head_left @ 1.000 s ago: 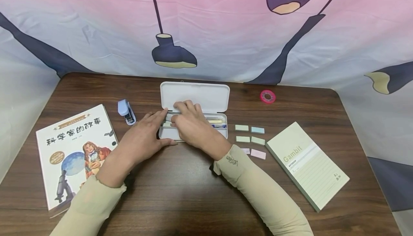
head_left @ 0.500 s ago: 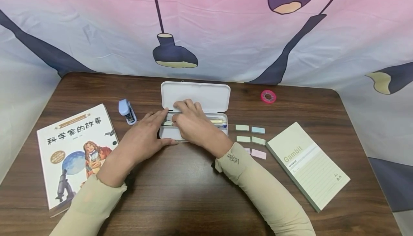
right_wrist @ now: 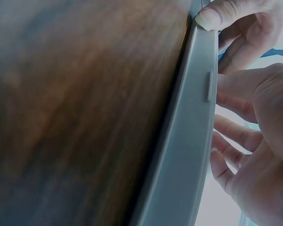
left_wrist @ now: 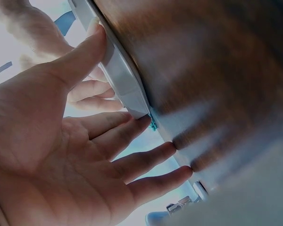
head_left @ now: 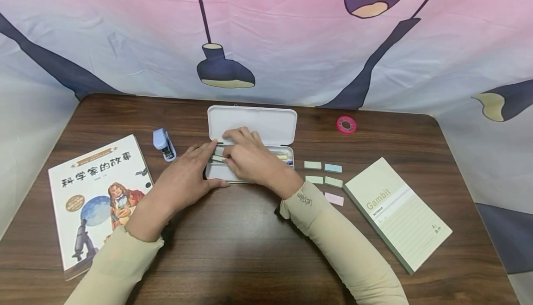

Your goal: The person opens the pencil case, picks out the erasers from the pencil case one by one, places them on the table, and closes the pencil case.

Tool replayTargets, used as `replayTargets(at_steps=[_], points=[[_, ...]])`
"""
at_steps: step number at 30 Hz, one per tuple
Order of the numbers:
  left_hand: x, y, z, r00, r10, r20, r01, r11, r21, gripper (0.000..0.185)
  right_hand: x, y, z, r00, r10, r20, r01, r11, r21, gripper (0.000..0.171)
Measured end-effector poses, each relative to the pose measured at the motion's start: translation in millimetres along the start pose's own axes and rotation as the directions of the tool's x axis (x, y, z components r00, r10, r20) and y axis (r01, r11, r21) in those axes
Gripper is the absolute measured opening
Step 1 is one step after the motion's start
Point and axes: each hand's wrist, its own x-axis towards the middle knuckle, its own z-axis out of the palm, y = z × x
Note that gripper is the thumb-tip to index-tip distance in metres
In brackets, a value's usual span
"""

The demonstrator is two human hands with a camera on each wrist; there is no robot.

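A white pencil case [head_left: 251, 122] stands with its lid raised at the back. My left hand [head_left: 185, 171] rests at its left end, fingers extended, thumb along the front wall; the left wrist view has that thumb on the wall [left_wrist: 120, 75] and a fingertip touching the corner. The right hand [head_left: 254, 161] reaches into the case with bent fingers. Its fingertips are hidden behind the wall [right_wrist: 186, 136] in the right wrist view, so any grip cannot be seen. Beside them inside lies a pale green strip [head_left: 218, 158]; pens [head_left: 285, 158] show at the right end.
Several small pastel blocks [head_left: 333, 168] lie right of the case, near a Gambit notebook [head_left: 395, 217]. To the left are a blue stapler [head_left: 164, 144] and a picture-covered book [head_left: 100, 203]. A pink ring [head_left: 346, 124] lies at the back right.
My right hand has shifted slightly to the right inside the case, uncovering more of the pale green strip and covering more of the pens. The left hand has stayed put.
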Motion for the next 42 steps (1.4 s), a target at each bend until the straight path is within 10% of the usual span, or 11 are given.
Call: replayTargets(at_steps=[25,33,42], points=[[1.1,1.2,-0.1,1.0,-0.006,0.004,0.006,1.0,0.002,0.107,-13.4,-14.0,-34.6,0.999,0.0,0.036,-0.004,0.995,0.098,0.027],[0.4,0.9,0.9,1.0,-0.005,0.003,0.005,1.0,-0.001,0.107,-18.5,23.8,1.7,0.995,-0.021,-0.098,0.023,1.0,0.013,0.026],[0.5,1.8,0.6,1.0,-0.023,0.015,0.023,1.0,-0.004,0.107,-66.2,-0.8,-52.9,0.99,0.023,-0.141,-0.013,0.997,0.072,0.02]])
